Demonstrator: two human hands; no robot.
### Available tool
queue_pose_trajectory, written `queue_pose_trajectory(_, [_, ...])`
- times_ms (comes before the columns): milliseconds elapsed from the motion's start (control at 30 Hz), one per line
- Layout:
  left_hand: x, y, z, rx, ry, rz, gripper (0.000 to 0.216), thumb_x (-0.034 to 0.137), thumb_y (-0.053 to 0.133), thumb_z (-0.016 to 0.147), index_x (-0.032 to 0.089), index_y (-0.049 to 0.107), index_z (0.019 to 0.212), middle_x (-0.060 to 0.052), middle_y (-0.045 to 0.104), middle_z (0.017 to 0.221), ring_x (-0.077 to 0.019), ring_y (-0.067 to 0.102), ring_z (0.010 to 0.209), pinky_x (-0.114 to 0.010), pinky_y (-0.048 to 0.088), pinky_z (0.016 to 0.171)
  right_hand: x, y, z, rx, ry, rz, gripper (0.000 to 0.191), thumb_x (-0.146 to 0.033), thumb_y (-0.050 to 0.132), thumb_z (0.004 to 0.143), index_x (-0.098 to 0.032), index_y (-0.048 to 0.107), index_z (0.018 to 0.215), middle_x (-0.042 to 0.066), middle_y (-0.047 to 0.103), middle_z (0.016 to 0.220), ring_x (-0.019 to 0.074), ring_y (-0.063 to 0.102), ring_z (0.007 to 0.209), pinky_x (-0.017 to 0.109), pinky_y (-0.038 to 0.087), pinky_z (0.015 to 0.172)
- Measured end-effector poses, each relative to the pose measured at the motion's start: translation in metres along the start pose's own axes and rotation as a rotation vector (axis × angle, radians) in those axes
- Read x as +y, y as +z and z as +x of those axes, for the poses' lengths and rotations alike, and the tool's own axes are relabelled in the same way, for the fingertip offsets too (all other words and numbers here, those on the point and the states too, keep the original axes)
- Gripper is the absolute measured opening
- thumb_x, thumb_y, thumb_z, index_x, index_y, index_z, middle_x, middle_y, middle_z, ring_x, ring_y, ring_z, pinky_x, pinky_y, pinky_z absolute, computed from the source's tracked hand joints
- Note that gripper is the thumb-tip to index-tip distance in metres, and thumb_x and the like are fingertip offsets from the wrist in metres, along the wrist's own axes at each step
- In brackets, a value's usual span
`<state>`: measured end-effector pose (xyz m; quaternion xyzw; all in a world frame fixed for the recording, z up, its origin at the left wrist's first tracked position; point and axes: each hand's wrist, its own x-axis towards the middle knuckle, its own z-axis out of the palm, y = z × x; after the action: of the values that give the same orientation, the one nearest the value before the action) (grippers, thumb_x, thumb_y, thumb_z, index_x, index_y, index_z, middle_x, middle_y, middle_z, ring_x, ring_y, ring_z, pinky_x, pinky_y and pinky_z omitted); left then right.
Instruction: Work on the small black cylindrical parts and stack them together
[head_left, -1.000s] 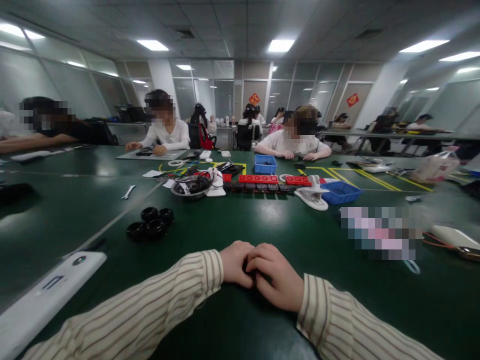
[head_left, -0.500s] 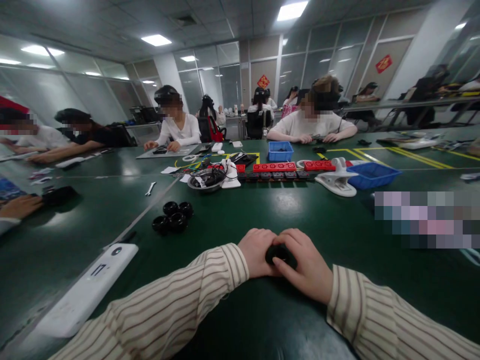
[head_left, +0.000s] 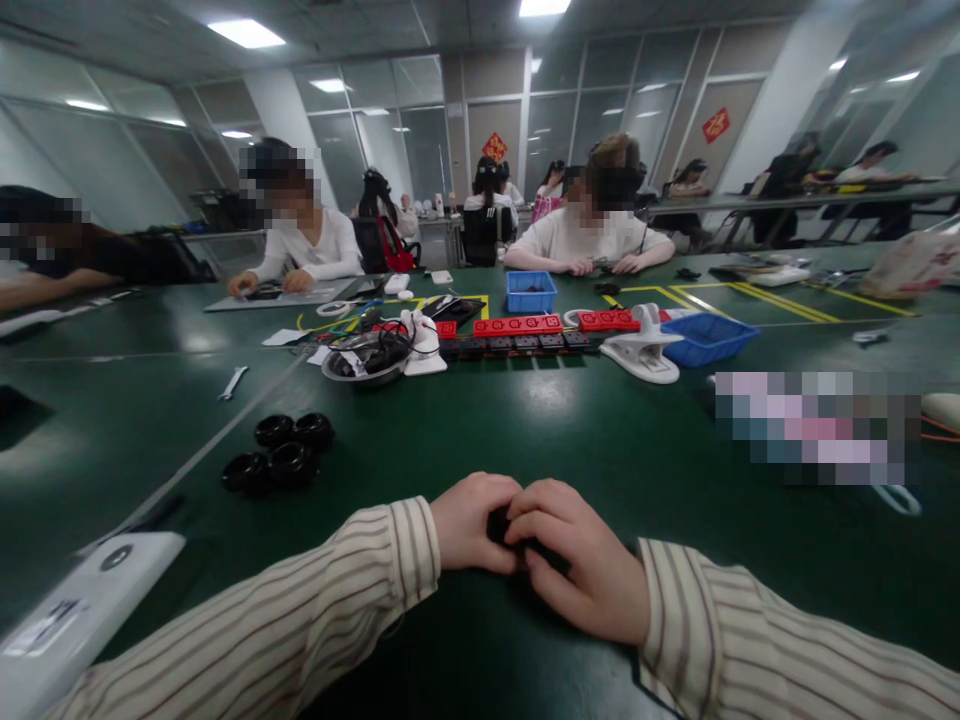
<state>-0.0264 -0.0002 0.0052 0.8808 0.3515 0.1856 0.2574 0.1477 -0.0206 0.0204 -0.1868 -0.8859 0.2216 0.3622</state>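
My left hand and my right hand meet on the green table just in front of me. Both are curled closed around a small black round part, of which only a sliver shows between the fingers. Striped sleeves cover both forearms. Several black rings like it lie in a cluster to the left, apart from my hands.
A white device lies at the near left edge. Further back stand a metal bowl, red and black strips, a white clamp, two blue bins and a wrench. Other people sit across the table.
The black part showed more plainly between my fingers half a second ago; now my fingers cover most of it. The view has swung slightly; my hands stay together in the same spot.
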Motion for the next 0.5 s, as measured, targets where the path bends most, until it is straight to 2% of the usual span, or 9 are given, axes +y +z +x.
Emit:
queue_pose_trajectory(100, [-0.004, -0.005, 0.001, -0.079, 0.107, -0.063, 0.022, 0.029, 0.070, 0.062, 0.016, 0.054, 0.068, 0.002, 0.058, 0.073, -0.0148, 0.055, 0.072, -0.025, 0.040, 0.071, -0.001, 0.000, 0.000, -0.047, -0.081, 0.043, 0.024, -0.007, 0.038, 0.067, -0.017, 0.055, 0.080, 0.005, 0.056, 0.084, 0.0176, 0.051, 0.085, 0.036, 0.042, 0.078])
queue_pose_trajectory(200, [-0.003, -0.008, 0.000, -0.068, 0.131, -0.061, 0.029, 0.039, 0.070, 0.063, 0.016, 0.056, 0.076, -0.001, 0.059, 0.083, -0.0179, 0.055, 0.080, -0.028, 0.041, 0.076, -0.003, 0.000, 0.000, -0.049, -0.105, 0.070, 0.029, -0.007, 0.038, 0.066, -0.018, 0.054, 0.088, 0.006, 0.057, 0.087, 0.0184, 0.051, 0.090, 0.037, 0.040, 0.083])
queue_pose_trajectory(367, [0.008, -0.003, -0.004, 0.024, 0.017, 0.048, 0.057, 0.049, 0.071, 0.058, 0.017, 0.051, 0.101, -0.006, 0.056, 0.098, -0.0229, 0.052, 0.089, -0.034, 0.041, 0.079, -0.006, 0.000, -0.002, 0.046, 0.035, -0.002, 0.028, -0.017, 0.047, 0.072, -0.017, 0.050, 0.099, 0.008, 0.054, 0.098, 0.0215, 0.048, 0.093, 0.039, 0.040, 0.081])
queue_pose_trajectory(433, [0.012, 0.001, -0.005, 0.067, -0.053, 0.097, 0.055, 0.048, 0.070, 0.059, 0.017, 0.049, 0.099, -0.005, 0.055, 0.096, -0.0228, 0.052, 0.087, -0.035, 0.041, 0.079, -0.005, 0.001, -0.003, 0.052, 0.121, -0.063, 0.024, -0.024, 0.051, 0.074, -0.016, 0.050, 0.097, 0.009, 0.053, 0.096, 0.0218, 0.047, 0.089, 0.039, 0.040, 0.078])
queue_pose_trajectory(500, [0.014, 0.005, -0.006, 0.077, -0.112, 0.156, 0.044, 0.047, 0.070, 0.059, 0.017, 0.051, 0.086, -0.003, 0.056, 0.087, -0.0213, 0.052, 0.080, -0.034, 0.041, 0.074, -0.005, 0.002, -0.003, 0.041, 0.183, -0.107, 0.020, -0.028, 0.053, 0.076, -0.016, 0.051, 0.092, 0.008, 0.053, 0.092, 0.0214, 0.047, 0.085, 0.038, 0.041, 0.075])
